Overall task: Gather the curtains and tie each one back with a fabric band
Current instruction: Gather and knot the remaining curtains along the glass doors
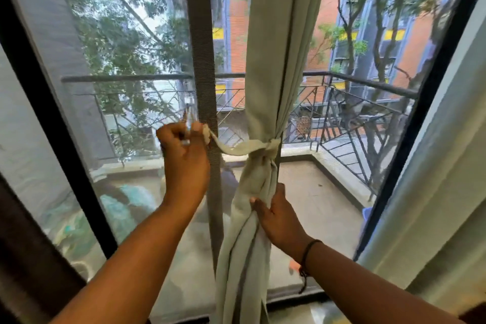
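Observation:
A pale green curtain (273, 47) hangs in the middle of the window, bunched into a narrow column. A cream fabric band (244, 148) is wrapped around it at mid height and knotted on its right side. My left hand (184, 160) is shut on the band's free end, which stretches out to the left of the curtain. My right hand (276, 216) grips the gathered curtain just below the band. A second pale curtain (441, 179) hangs loose along the right edge of the view.
A grey vertical window frame post (202, 60) stands right behind my left hand. Black outer frames (47, 113) border the glass on both sides. Beyond the glass is a balcony with a metal railing (368, 84), trees and buildings.

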